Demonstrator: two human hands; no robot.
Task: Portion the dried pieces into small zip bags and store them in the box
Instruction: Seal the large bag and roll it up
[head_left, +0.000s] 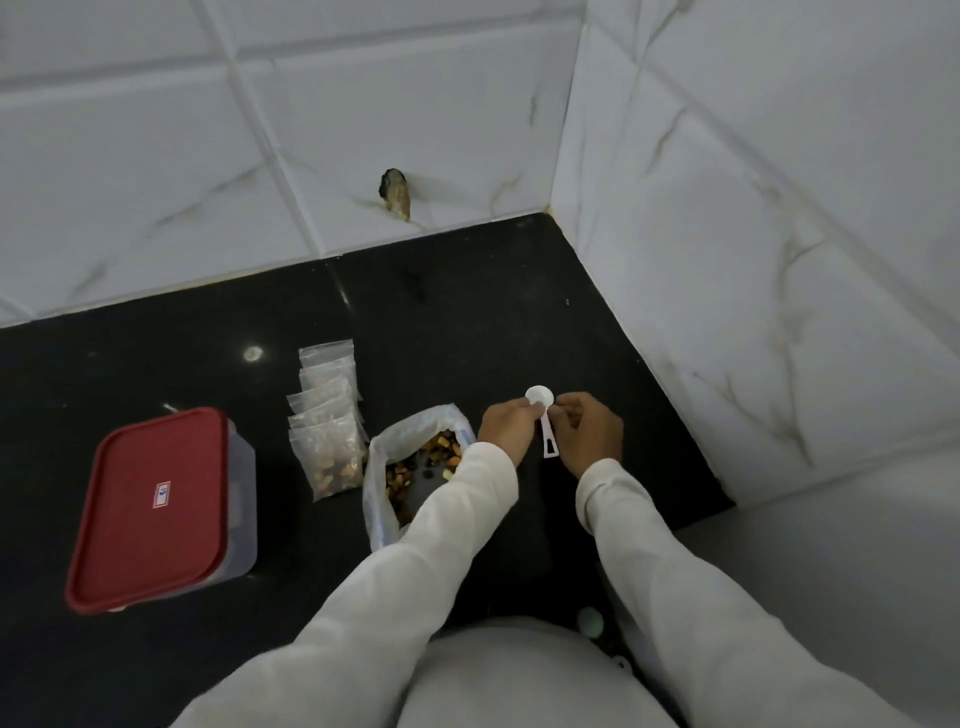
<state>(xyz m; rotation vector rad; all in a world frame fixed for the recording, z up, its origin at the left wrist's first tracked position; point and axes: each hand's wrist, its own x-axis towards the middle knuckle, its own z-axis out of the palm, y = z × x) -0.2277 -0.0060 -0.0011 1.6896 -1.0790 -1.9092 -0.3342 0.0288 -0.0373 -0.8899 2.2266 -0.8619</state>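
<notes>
Both left hand (506, 423) and right hand (589, 434) pinch the white scoop (546, 434) in their fingers (530, 410); the left sleeve (467, 499) could tip the open bag (384, 467).

A home kitchen; black stone counter (493, 322) meets marbled wall tiles (415, 93)

Both white-sleeved arms reach forward, the wrists close together. The left hand (505, 425) pinches the bowl of a white scoop (540, 401) from the scoop's left. The right hand (589, 434), fingers curled, pinches its handle from the scoop's right.
</notes>
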